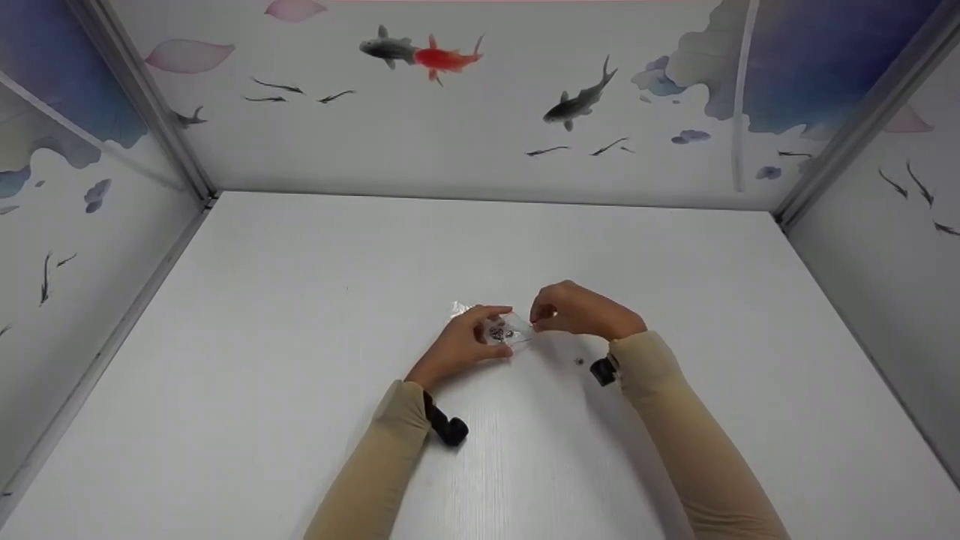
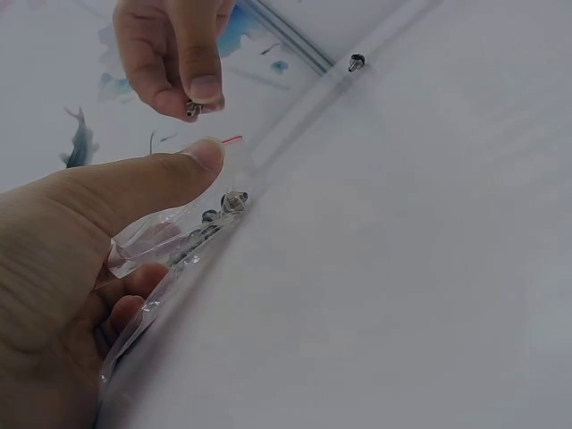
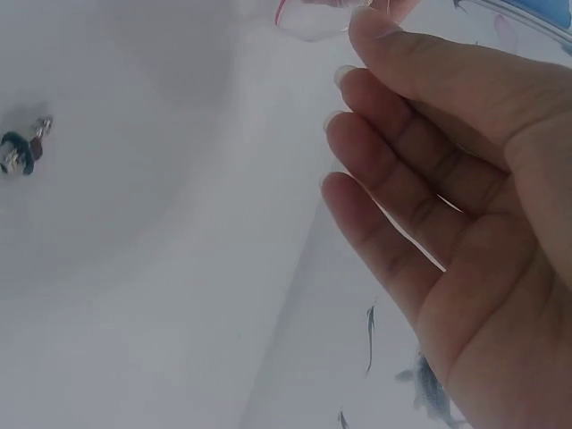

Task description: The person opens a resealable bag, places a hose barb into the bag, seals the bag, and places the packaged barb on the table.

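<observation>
My left hand (image 1: 457,342) holds a clear plastic zip bag (image 1: 519,327) between thumb and fingers. Several small metal fittings with dark rings (image 2: 234,201) sit inside the bag, by its red-edged mouth. Just past that mouth, my right hand (image 1: 589,311) pinches one small metal fitting (image 2: 193,109) between thumb and forefinger. Its other fingers are loosely bent in the right wrist view, where the pinched fitting is hidden. Another fitting (image 1: 578,361), silver with a dark ring, lies on the white table below the right wrist.
The white tabletop (image 1: 300,262) runs back to a panel (image 1: 480,135) printed with fish and petals. Similar panels with metal frame posts (image 1: 142,97) stand at both sides. Black wrist cameras (image 1: 450,431) are strapped over the beige sleeves (image 1: 375,472).
</observation>
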Available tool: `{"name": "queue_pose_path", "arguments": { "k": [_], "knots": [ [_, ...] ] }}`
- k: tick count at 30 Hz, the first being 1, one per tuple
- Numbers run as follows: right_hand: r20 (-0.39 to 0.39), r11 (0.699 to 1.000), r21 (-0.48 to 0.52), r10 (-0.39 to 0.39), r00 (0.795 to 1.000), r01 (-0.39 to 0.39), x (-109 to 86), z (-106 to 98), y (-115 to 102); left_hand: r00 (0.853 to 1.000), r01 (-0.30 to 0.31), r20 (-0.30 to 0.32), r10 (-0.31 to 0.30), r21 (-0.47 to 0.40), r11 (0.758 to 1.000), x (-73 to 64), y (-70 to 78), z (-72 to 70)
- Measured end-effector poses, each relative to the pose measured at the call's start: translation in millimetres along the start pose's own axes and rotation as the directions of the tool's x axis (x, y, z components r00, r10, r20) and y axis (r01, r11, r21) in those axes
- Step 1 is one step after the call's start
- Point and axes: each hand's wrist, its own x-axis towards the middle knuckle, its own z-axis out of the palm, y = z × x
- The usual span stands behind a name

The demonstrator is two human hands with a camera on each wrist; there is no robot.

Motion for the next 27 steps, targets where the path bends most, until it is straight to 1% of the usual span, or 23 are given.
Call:
{"name": "queue_pose_path", "arguments": {
  "k": [2,7,11,19,23,27],
  "knots": [
    [-0.002,1.000,-0.001,-0.014,1.000,0.014,1.7,0.9,-1.9,1.000,0.000,0.002,0.000,-0.004,1.000,-0.2,0.1,-0.2],
    [-0.017,0.998,0.003,-0.067,0.998,0.067,4.0,2.4,-5.3,0.999,0.026,0.026,-0.026,-0.010,1.000,-0.8,1.0,-0.9],
    [-0.019,0.997,0.005,-0.076,0.997,0.077,4.8,3.9,-6.1,0.999,0.024,0.026,-0.023,-0.005,1.000,-1.0,0.8,-0.2],
    [0.006,1.000,0.009,-0.029,1.000,0.029,1.1,3.5,-5.2,0.999,0.037,0.018,-0.038,0.011,0.999,-1.0,1.6,-0.2],
    [0.027,1.000,-0.002,-0.003,1.000,0.004,-4.0,0.8,-2.8,0.999,0.039,0.014,-0.039,0.001,0.999,-0.7,1.6,-0.6],
    [0.052,0.999,-0.005,0.053,0.997,-0.053,-11.3,-0.9,1.8,0.999,0.038,0.013,-0.038,-0.001,0.999,0.2,1.2,-0.4]
  ]
}}
